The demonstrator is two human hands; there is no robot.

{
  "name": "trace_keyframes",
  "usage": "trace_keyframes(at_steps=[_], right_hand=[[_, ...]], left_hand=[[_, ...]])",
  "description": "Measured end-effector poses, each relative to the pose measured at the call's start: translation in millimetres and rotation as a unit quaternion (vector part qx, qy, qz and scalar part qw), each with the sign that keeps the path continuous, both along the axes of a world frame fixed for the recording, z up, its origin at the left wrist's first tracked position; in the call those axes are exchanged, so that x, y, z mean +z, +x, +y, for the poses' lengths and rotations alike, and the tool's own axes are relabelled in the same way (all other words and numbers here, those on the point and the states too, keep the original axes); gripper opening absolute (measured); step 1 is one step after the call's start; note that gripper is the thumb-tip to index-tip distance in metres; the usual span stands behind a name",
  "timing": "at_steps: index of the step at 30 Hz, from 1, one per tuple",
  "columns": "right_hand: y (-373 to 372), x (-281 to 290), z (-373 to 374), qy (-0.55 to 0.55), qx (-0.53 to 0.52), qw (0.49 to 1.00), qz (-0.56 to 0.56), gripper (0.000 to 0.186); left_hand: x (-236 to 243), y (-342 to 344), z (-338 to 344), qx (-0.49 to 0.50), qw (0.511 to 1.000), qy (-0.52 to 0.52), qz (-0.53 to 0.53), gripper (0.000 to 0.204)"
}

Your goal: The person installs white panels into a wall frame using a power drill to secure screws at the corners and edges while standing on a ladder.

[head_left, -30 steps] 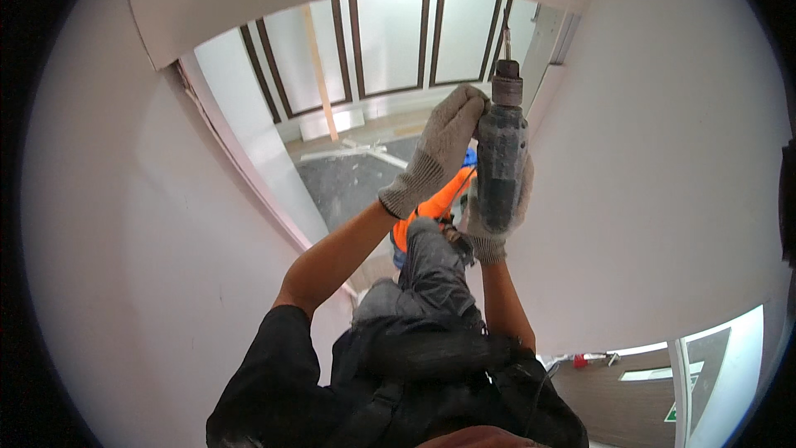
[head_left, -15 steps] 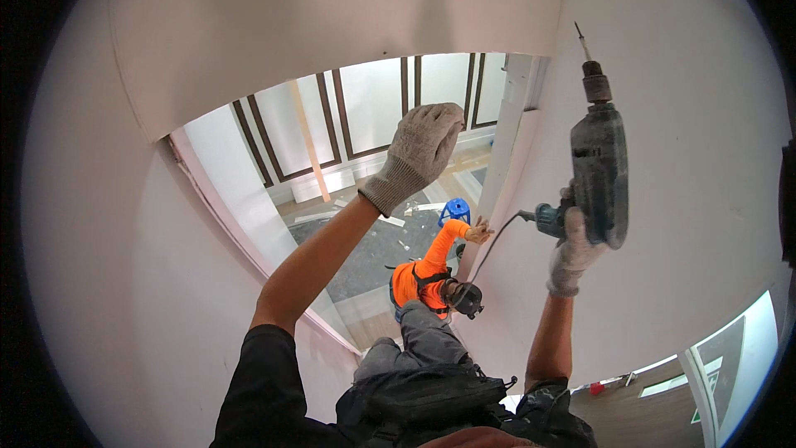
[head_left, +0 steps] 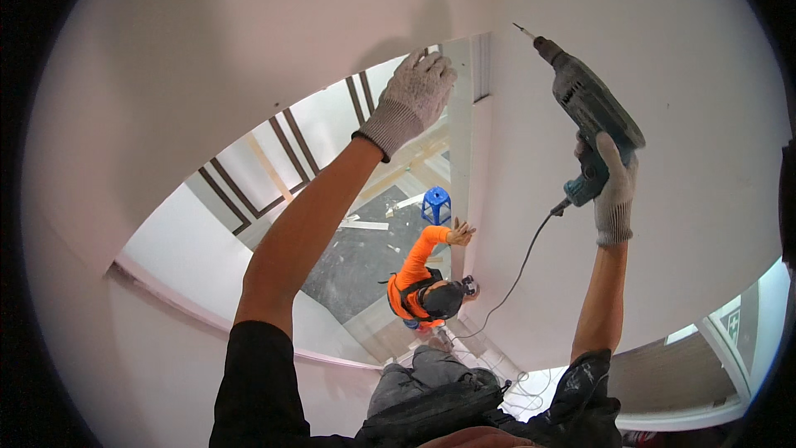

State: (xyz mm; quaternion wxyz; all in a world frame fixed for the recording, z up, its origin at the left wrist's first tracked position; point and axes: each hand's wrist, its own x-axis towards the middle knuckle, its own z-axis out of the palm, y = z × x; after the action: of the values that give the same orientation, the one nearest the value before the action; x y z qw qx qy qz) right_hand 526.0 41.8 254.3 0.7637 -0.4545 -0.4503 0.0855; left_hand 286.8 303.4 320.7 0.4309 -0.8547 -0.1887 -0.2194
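A pale wall (head_left: 705, 224) spans the frame's right; before it, upper right, the drill (head_left: 591, 99) tilts, my right grip (head_left: 616, 187) wrapped round its handle. My left grip (head_left: 417, 90), upper centre, half-curls; I cannot tell whether it holds anything.

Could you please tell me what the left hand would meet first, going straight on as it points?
Most likely the pale wall panel: the left hand points toward its edge, though depth is unclear and the two may be touching.
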Motion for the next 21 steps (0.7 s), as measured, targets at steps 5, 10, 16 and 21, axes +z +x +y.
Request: trace_keyframes(at_steps=[5, 10, 16, 21], right_hand=[[32, 8, 35, -0.043, -0.009, 0.999, 0.015, 0.056], [66, 3, 55, -0.049, -0.032, 0.998, 0.001, 0.06], [92, -9, 111, -0.063, -0.023, 0.997, -0.048, 0.061], [108, 3, 138, -0.077, -0.028, 0.992, -0.093, 0.06]], left_hand=[[12, 56, 44, 0.022, 0.999, 0.026, 0.026, 0.04], [8, 113, 92, 0.101, 0.981, 0.151, 0.062, 0.046], [-9, 105, 143, 0.183, 0.947, 0.233, 0.126, 0.048], [-11, 105, 154, 0.191, 0.949, 0.211, 0.137, 0.048]])
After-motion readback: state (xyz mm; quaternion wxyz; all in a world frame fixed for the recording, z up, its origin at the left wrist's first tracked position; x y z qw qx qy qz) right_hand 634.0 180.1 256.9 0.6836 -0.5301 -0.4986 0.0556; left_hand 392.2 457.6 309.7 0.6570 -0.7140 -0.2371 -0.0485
